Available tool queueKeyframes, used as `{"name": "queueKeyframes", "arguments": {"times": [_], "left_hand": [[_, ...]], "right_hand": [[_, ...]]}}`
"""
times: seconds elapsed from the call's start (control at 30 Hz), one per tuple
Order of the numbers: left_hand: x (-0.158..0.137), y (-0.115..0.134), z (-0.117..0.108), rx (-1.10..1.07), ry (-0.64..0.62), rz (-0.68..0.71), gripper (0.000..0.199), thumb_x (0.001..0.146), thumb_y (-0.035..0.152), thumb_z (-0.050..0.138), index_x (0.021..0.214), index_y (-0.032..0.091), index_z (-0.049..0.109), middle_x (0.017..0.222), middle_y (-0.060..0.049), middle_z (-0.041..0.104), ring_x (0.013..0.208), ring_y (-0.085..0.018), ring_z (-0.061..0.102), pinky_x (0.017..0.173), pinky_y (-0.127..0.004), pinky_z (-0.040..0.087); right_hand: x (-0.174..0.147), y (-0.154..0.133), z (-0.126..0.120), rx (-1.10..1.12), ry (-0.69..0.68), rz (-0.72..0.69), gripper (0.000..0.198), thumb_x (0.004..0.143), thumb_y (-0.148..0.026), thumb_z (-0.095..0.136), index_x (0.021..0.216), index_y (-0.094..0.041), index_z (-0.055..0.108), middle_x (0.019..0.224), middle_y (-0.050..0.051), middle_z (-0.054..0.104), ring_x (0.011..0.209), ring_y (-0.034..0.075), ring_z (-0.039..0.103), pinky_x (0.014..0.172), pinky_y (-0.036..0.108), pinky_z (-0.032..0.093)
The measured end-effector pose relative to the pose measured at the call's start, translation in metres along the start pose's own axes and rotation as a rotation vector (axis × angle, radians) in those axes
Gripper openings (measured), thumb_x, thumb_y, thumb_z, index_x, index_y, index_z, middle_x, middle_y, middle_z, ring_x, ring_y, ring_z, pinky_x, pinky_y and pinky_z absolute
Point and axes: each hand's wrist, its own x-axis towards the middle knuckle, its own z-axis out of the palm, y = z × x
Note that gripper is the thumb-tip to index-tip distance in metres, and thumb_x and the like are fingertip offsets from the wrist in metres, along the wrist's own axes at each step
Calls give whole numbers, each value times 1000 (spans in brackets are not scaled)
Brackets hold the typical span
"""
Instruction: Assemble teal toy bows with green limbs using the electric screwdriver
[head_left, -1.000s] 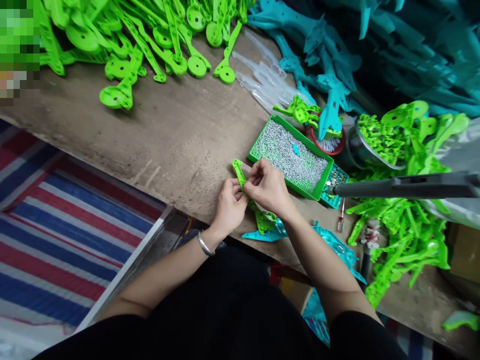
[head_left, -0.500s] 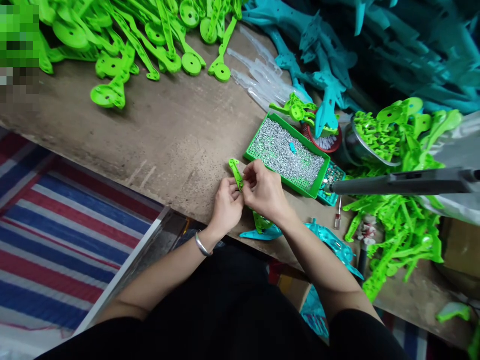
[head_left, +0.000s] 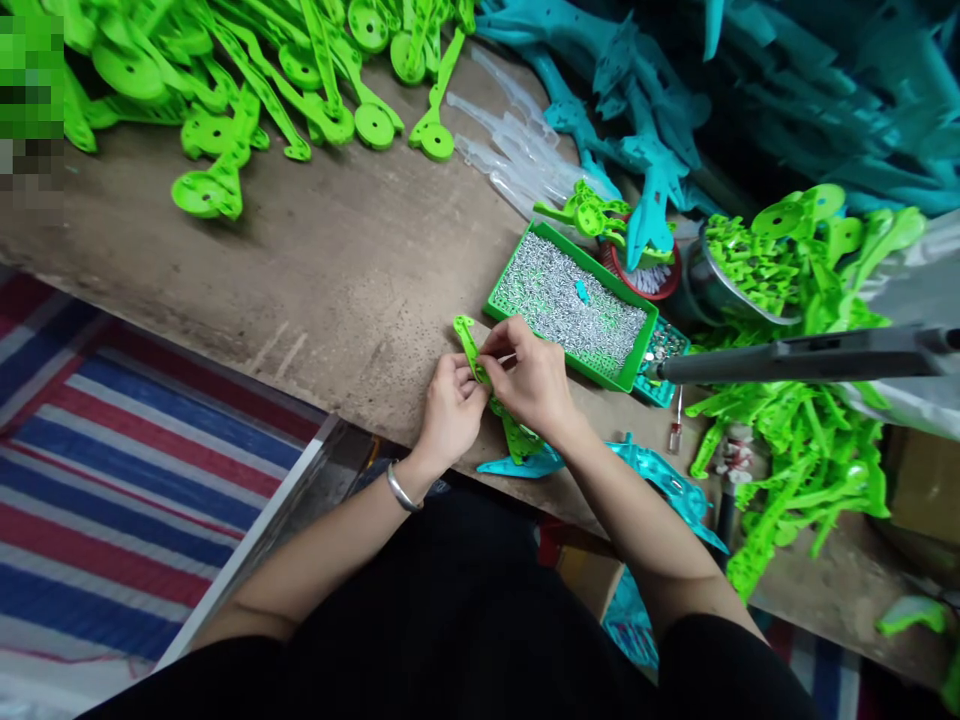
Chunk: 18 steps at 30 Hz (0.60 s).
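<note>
My left hand (head_left: 453,405) is closed on a slim lime-green plastic part (head_left: 466,341), whose far end sticks up beyond the fingers. My right hand (head_left: 529,382) meets it from the right, thumb and forefinger pinched at the part's near end. Whether a small screw sits between those fingertips is hidden. Under the right wrist lies a wider green piece (head_left: 517,436), partly covered. Below that, a turquoise plastic shell (head_left: 660,478) rests along the table's front edge. Just past my right hand stands a green tray (head_left: 491,306) filled with small silvery screws.
Long lime-green parts (head_left: 217,135) heap at the back left; turquoise pieces (head_left: 652,160) pile at the back right. A dark rod-like tool (head_left: 810,358) reaches in from the right. Beyond it stand a metal bowl (head_left: 701,275) and a red bowl (head_left: 660,285). A small screwdriver (head_left: 676,436) lies nearby.
My right thumb and forefinger have come down onto the green part and pinch closer together. The left hand keeps its hold. The whole view has shifted slightly.
</note>
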Motion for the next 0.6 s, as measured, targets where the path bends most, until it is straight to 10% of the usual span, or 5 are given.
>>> {"name": "queueKeyframes", "arguments": {"times": [0.6], "left_hand": [[0, -1, -3, 41, 19, 25, 28, 74, 14, 65, 97, 20, 50, 88, -2, 70, 87, -14, 70, 86, -30, 56]], "right_hand": [[-29, 6, 9, -225, -119, -146, 17, 94, -14, 41, 102, -17, 56, 92, 10, 73, 82, 19, 68, 69, 27, 46]]}}
